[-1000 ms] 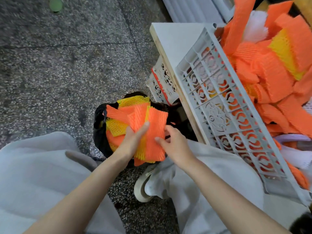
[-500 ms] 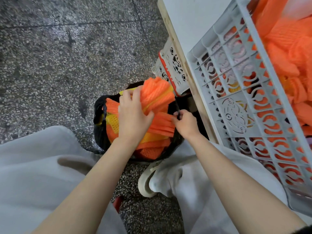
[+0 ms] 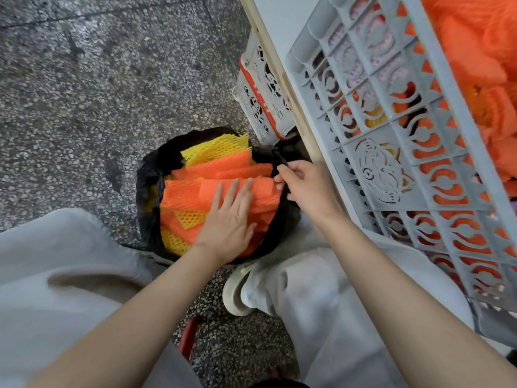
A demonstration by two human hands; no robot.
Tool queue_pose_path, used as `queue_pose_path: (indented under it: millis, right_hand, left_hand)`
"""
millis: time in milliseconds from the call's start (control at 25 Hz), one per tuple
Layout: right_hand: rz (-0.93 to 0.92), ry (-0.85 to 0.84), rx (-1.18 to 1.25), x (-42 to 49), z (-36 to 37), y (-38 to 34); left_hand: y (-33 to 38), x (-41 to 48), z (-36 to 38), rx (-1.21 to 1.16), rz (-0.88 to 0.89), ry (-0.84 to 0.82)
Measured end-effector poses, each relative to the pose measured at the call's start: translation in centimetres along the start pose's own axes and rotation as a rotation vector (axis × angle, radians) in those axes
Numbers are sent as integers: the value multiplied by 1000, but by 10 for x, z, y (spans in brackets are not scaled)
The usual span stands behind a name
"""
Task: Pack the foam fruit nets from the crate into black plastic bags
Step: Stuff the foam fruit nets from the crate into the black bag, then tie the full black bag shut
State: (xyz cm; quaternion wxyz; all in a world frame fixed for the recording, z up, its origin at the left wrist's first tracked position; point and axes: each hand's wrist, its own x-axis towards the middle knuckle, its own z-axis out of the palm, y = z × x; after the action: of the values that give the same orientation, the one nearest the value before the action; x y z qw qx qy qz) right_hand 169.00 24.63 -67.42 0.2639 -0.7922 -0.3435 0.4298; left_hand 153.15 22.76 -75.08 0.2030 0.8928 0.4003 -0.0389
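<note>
Our left grip [image 3: 229, 219] lies flat on the orange nets [image 3: 184, 191] at the top of the bag [image 3: 147, 180], fingers straight and a little spread. We judge that it presses the springy foam down so that more will fit. Our right grip [image 3: 305, 186] pinches the bag's black rim on the side next to the desk [image 3: 274, 15], thumb and fingers curled on the plastic. That holds the mouth open against the push (a limp bag has no wall of its own). The bag stands on the floor [image 3: 98, 79] between our legs and is full nearly to the rim, with yellow nets showing at the far edge and low on the left.

Further out, the crate [image 3: 391, 169] sits on the desk to our right. A heap of loose nets [image 3: 470, 65] fills it, so we reckon a good deal is left to pack. A second crate [image 3: 260, 96], with a red band, stands under the desk edge just beyond the bag. Our shoe [image 3: 235, 289] is just beside the bag's near side. The desk edge runs close by the right grip, and together with the second crate it leaves the bag little room to swell on that side.
</note>
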Motion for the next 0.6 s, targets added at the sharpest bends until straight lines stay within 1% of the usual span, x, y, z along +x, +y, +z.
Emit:
queue_pose_path:
  millis: [80, 120, 200, 280, 320, 360, 400, 440, 480, 520, 560, 600]
  right_hand:
    - [-68, -113, -52, -4, 9, 0]
    - [-104, -164, -127, -4, 15, 2]
    - [-164, -231, -380, -7, 27, 8]
    - [-188, -236, -588, -12, 36, 8]
    - [-204, -225, -634, -15, 39, 7]
    - [-226, -207, -654, -19, 41, 6]
    - [-240, -190, -666, -22, 44, 6]
    - [-257, -169, -676, -25, 46, 6]
    - [-264, -151, -686, -28, 48, 8]
    - [-268, -133, -692, -30, 49, 9]
    - [-268, -124, -695, -32, 51, 11]
    - [-271, -120, -689, -34, 51, 12]
  left_hand:
    - [-4, -2, 1, -83, 5, -12]
    - [-4, -2, -3, -155, -1, -19]
    - [-6, -5, -14, -292, -14, -1]
    - [-11, -14, -29, -353, -35, 123]
    - [-16, -20, -38, -349, -65, 231]
    - [-22, -28, -46, -317, -133, 365]
    - [-29, -35, -52, -277, -249, 488]
    - [-36, -41, -58, -254, -403, 573]
    - [-44, -48, -60, -265, -577, 590]
    - [-52, -53, -58, -324, -762, 524]
    - [-60, -57, -57, -415, -922, 405]
    - [-65, -60, -54, -519, -1019, 292]
